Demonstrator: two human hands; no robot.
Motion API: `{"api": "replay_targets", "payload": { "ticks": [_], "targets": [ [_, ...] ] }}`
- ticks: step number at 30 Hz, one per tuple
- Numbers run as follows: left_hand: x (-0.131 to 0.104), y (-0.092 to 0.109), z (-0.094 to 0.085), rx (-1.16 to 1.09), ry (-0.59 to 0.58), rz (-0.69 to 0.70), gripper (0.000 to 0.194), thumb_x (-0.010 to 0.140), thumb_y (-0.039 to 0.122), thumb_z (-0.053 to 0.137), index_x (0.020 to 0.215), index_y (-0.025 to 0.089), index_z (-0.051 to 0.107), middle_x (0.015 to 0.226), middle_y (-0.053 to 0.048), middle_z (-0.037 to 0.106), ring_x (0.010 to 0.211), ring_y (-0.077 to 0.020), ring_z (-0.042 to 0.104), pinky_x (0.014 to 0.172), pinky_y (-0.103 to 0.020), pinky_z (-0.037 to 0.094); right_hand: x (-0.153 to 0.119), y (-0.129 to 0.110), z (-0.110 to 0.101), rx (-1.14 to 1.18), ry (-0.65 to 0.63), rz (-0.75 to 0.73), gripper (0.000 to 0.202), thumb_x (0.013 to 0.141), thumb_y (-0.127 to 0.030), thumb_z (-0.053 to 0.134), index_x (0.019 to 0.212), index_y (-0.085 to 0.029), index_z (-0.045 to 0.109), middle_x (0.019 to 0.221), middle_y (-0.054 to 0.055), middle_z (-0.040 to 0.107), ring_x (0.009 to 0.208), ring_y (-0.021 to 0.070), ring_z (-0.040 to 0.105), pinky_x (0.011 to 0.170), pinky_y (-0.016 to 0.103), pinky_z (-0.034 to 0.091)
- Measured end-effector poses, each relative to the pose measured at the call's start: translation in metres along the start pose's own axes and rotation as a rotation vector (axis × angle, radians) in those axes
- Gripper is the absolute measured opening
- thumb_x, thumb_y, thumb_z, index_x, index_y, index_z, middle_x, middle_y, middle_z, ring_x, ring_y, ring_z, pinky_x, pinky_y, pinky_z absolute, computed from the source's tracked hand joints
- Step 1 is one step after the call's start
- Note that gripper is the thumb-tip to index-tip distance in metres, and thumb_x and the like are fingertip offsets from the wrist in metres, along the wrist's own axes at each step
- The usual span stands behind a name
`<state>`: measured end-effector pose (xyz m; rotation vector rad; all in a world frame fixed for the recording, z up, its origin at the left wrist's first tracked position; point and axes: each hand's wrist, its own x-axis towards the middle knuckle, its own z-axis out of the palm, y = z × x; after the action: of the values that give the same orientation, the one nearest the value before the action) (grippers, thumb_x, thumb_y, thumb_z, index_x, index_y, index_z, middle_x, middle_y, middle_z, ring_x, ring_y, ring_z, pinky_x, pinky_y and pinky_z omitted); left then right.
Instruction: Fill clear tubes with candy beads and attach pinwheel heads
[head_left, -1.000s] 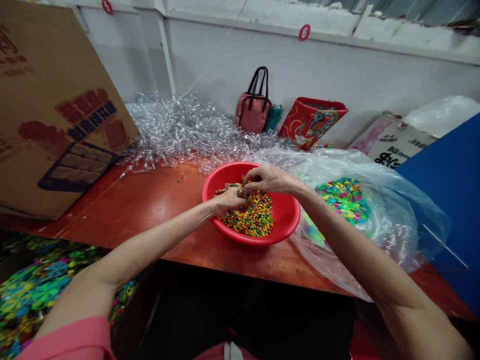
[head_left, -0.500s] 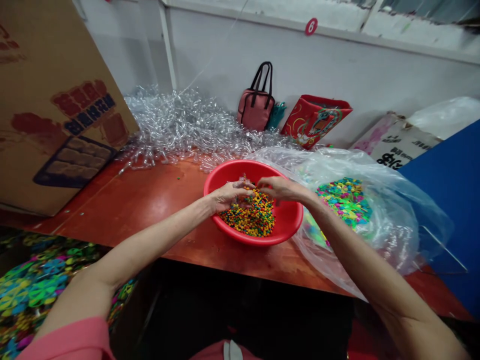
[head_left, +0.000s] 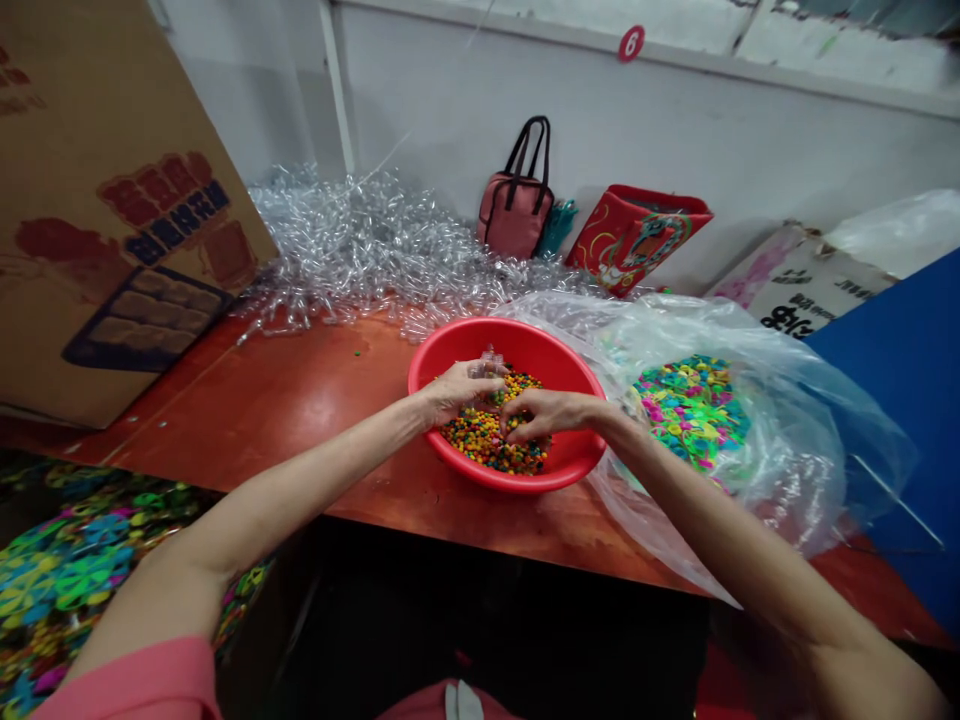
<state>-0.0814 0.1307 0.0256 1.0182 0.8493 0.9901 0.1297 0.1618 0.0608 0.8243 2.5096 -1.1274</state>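
Note:
A red plastic bowl (head_left: 577, 440) stands on the table with a heap of small beads (head_left: 480, 440) in it, mostly yellow and orange with some green. Over the bowl's left side, my left hand (head_left: 457, 390) is closed around several clear plastic tubes (head_left: 491, 362) that stick up past its fingers. My right hand (head_left: 536, 412) reaches in from the right, fingers bent downward and pressed together, their tips at the beads. Whatever those fingertips hold is too small to make out.
A pile of clear tubes (head_left: 360, 240) lies along the wall. Right of the bowl is a plastic bag (head_left: 795, 420) with colourful pieces (head_left: 690, 410). A large carton (head_left: 112, 230) stands left, a pink bag (head_left: 514, 215) and red gift bag (head_left: 637, 235) behind. More colourful pieces (head_left: 75, 570) sit lower left.
My right hand has moved down and left, from above the beads to touching them. My left hand stays nearly in place with the clear tubes.

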Motion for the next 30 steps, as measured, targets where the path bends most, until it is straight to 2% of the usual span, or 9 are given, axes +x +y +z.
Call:
{"api": "replay_targets", "payload": {
  "ticks": [2,5,8,10,17,23,27,30],
  "targets": [
    [-0.001,-0.003,0.000,0.055,0.001,0.035,0.029,0.076,0.015,0.088,0.103,0.015,0.076,0.103,-0.007,0.073,0.088,-0.0162,0.067,0.081,-0.033,0.058,-0.016,-0.001,-0.013,0.097,0.092,-0.001,0.028,0.092,-0.044,0.068,0.095,-0.017,0.073,0.076,0.000,0.069,0.063,0.0135,0.061,0.062,0.026,0.051],
    [-0.002,-0.003,0.002,0.125,-0.036,0.014,0.029,0.074,0.016,0.087,0.102,0.014,0.078,0.096,-0.007,0.074,0.082,-0.0150,0.065,0.077,-0.031,0.056,-0.031,-0.007,-0.030,0.160,0.285,-0.009,0.033,0.091,-0.050,0.070,0.096,-0.018,0.071,0.073,-0.001,0.066,0.060,0.0120,0.059,0.058,0.025,0.049],
    [-0.004,-0.001,0.006,0.183,-0.030,-0.023,0.034,0.072,0.014,0.087,0.105,0.014,0.080,0.088,-0.004,0.071,0.076,-0.0134,0.062,0.075,-0.031,0.055,-0.030,-0.016,-0.043,0.100,0.463,0.021,0.031,0.091,-0.049,0.070,0.098,-0.018,0.072,0.072,0.000,0.068,0.061,0.0130,0.061,0.058,0.025,0.049],
    [-0.004,0.000,0.008,0.198,-0.035,-0.030,0.035,0.071,0.013,0.085,0.106,0.015,0.080,0.087,-0.003,0.071,0.075,-0.0127,0.061,0.075,-0.031,0.055,-0.024,-0.022,-0.048,0.043,0.515,0.037,0.028,0.092,-0.046,0.069,0.096,-0.018,0.073,0.072,0.001,0.069,0.062,0.0140,0.062,0.059,0.026,0.049],
    [-0.006,0.001,0.009,0.163,-0.049,-0.027,0.030,0.070,0.009,0.082,0.099,0.016,0.079,0.087,-0.003,0.069,0.079,-0.0141,0.062,0.076,-0.031,0.056,-0.013,-0.040,-0.052,-0.047,0.507,0.030,0.022,0.093,-0.037,0.066,0.094,-0.019,0.077,0.079,0.003,0.074,0.064,0.0136,0.063,0.061,0.026,0.050],
    [-0.005,0.000,0.009,0.158,-0.073,-0.037,0.031,0.069,0.008,0.084,0.098,0.017,0.078,0.104,-0.007,0.073,0.084,-0.0140,0.064,0.077,-0.030,0.056,-0.009,-0.056,-0.056,-0.182,0.454,-0.007,0.025,0.098,-0.029,0.056,0.091,-0.018,0.077,0.080,0.004,0.075,0.067,0.0147,0.063,0.065,0.027,0.048],
    [-0.005,0.000,0.007,0.131,-0.082,-0.063,0.030,0.070,0.009,0.086,0.098,0.017,0.078,0.112,-0.010,0.075,0.092,-0.0175,0.067,0.079,-0.031,0.059,-0.007,-0.070,-0.054,-0.225,0.471,-0.035,0.026,0.100,-0.027,0.055,0.108,-0.020,0.079,0.097,0.005,0.079,0.082,0.0182,0.068,0.074,0.029,0.052],
    [-0.005,0.000,0.006,0.119,-0.050,-0.094,0.032,0.072,0.007,0.085,0.101,0.017,0.079,0.114,-0.010,0.075,0.092,-0.0177,0.068,0.079,-0.033,0.060,-0.012,-0.058,-0.055,-0.118,0.552,-0.013,0.029,0.104,-0.032,0.055,0.122,-0.022,0.075,0.108,0.006,0.078,0.075,0.0160,0.069,0.068,0.028,0.056]
  ]
}}
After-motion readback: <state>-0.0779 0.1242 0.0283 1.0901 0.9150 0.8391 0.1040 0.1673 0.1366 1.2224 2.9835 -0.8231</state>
